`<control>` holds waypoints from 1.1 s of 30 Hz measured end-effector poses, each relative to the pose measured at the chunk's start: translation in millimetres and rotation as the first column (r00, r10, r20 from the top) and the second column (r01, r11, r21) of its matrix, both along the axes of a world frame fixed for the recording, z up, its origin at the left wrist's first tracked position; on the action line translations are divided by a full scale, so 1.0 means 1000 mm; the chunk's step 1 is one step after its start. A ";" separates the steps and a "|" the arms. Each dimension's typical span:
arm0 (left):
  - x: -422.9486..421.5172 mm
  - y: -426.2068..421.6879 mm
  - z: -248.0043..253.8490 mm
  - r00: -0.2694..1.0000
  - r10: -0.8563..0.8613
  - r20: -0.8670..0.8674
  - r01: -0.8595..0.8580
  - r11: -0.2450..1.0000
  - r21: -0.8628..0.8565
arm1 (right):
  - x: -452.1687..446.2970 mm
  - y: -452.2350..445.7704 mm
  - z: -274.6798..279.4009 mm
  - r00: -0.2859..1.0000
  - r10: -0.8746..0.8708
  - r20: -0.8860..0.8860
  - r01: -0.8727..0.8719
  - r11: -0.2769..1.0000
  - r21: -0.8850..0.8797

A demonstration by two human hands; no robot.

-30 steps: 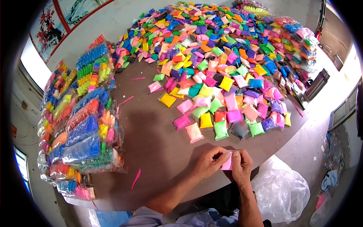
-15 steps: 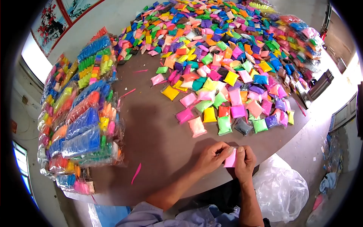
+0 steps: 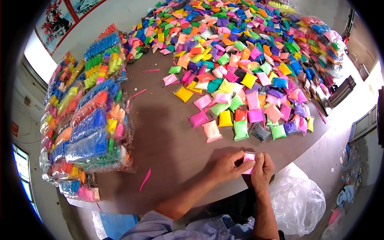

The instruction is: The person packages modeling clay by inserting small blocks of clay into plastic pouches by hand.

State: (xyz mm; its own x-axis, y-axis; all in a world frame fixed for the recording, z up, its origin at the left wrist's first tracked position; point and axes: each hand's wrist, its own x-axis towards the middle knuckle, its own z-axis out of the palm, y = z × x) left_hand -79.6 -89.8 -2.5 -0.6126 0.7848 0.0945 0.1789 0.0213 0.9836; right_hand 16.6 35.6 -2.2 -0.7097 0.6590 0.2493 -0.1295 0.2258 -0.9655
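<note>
Near the table's front edge, a small pink packet [image 3: 249, 157] in clear film is held between my two hands. My left hand [image 3: 227, 166] pinches its left side, the thumb lying across its face. On the other side, my right hand [image 3: 263, 171] is closed on the packet's right edge with thumb and bent fingers. Part of the packet is covered by the fingers. Just beyond my hands lie a peach packet [image 3: 211, 131], a green packet [image 3: 241, 130] and a dark grey packet [image 3: 261, 132], all flat on the brown table [image 3: 160, 136].
A large heap of loose coloured packets [image 3: 224, 44] covers the far side. Bagged rows of packets [image 3: 86, 132] are stacked at left. A dark metallic flask [image 3: 341, 91] is at the right edge. Pink strips [image 3: 145, 179] lie about, and a clear plastic bag [image 3: 298, 200] sits below right.
The pink packet has tilted and shows more of its whitish top edge. My left thumb has moved lower across its face. The view has shifted slightly.
</note>
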 end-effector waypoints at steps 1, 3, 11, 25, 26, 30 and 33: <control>0.001 0.000 0.000 0.991 -0.032 -0.129 0.025 0.998 -0.055 | 0.000 -0.001 0.002 1.000 -0.018 0.002 0.018 1.000 0.000; 0.002 0.001 0.004 0.996 -0.024 -0.083 0.023 1.000 -0.012 | 0.000 -0.002 0.003 0.999 -0.039 0.009 0.039 0.999 -0.001; 0.001 0.001 0.022 0.998 -0.062 0.010 0.062 0.992 -0.106 | 0.001 0.000 -0.001 0.997 -0.067 -0.031 0.068 0.998 0.010; 0.002 0.001 0.019 1.000 -0.020 0.003 0.020 0.991 -0.132 | -0.003 -0.002 0.002 0.999 -0.041 0.025 0.042 0.999 -0.024; 0.003 0.001 0.019 0.998 -0.040 -0.057 0.031 0.987 -0.155 | -0.003 -0.001 0.001 0.998 -0.059 0.011 0.059 0.998 -0.034; 0.002 0.001 0.018 0.997 -0.044 -0.068 0.033 0.989 -0.147 | -0.004 -0.003 0.002 0.996 -0.085 -0.025 0.084 0.996 -0.038; 0.002 0.001 0.018 0.998 -0.003 -0.069 -0.002 0.997 -0.079 | 0.000 0.002 -0.007 0.999 -0.027 0.036 0.029 0.999 -0.039</control>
State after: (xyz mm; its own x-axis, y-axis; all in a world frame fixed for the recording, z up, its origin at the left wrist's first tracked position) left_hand -77.3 -89.2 15.0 -0.6062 0.7918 0.0746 0.2467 0.0980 0.9641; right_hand 17.0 37.1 -8.8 -0.6987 0.6876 0.1975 -0.0890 0.1905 -0.9777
